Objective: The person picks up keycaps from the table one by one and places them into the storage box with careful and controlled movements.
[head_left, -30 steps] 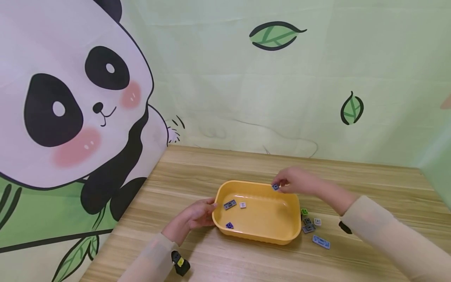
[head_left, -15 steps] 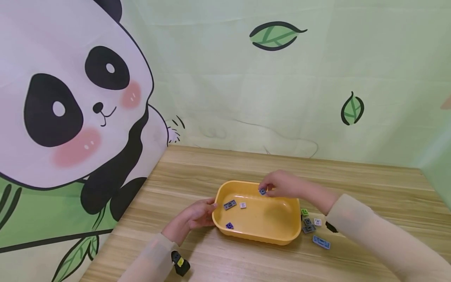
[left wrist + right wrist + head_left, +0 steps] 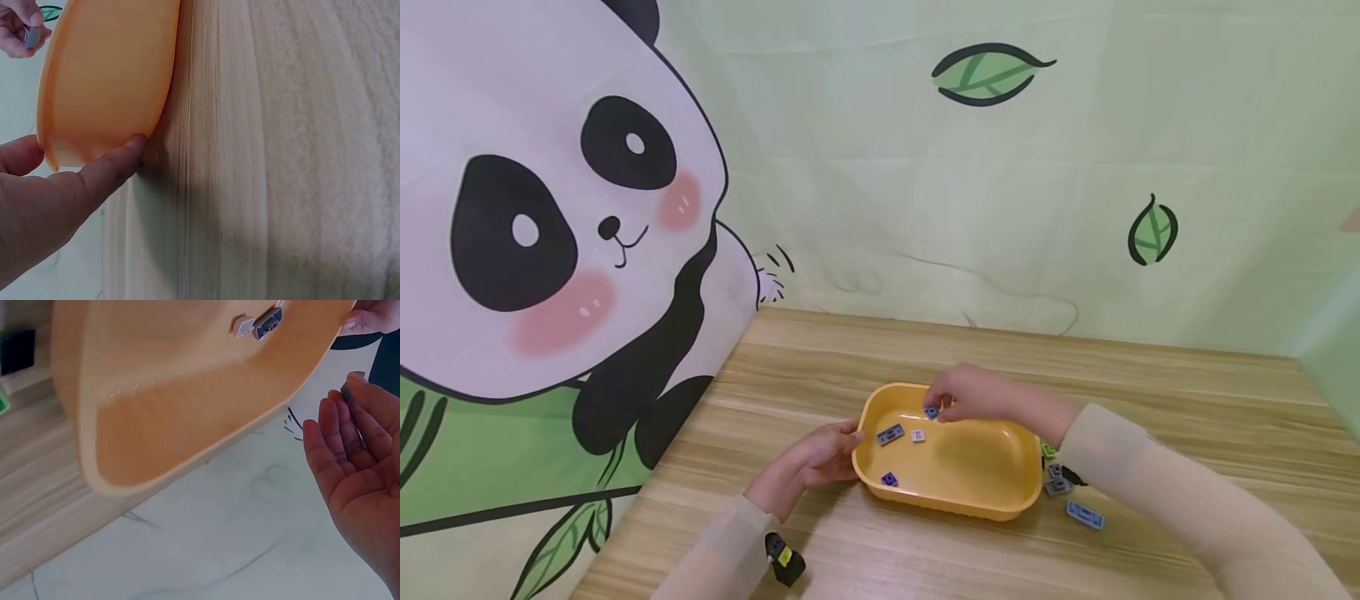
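On the wood-grained table [image 3: 760, 354], a yellow-orange rectangular plastic tray [image 3: 988, 458] holds three small pieces towards its left: a dark grey oblong plastic block [image 3: 891, 434] at the far left, a white square plastic block [image 3: 918, 435] just right of it, and a violet square plastic block [image 3: 889, 479] near the near left corner. Right of the tray lie a bright green square plastic block [image 3: 1048, 451], grey plastic blocks [image 3: 1059, 486] nearer, and a light blue oblong plastic block [image 3: 1086, 515] nearest. The beige right sleeve [image 3: 1108, 446] reaches in from the right, partly covering the far right of the tray. The right hand [image 3: 973, 393] is over the tray's far side, palm down, thumb and forefinger pinching a small blue-grey square plastic block [image 3: 931, 412] above the rim. At the left end, the left hand [image 3: 823, 454] grips the tray, thumb over the rim and fingers against the outer wall
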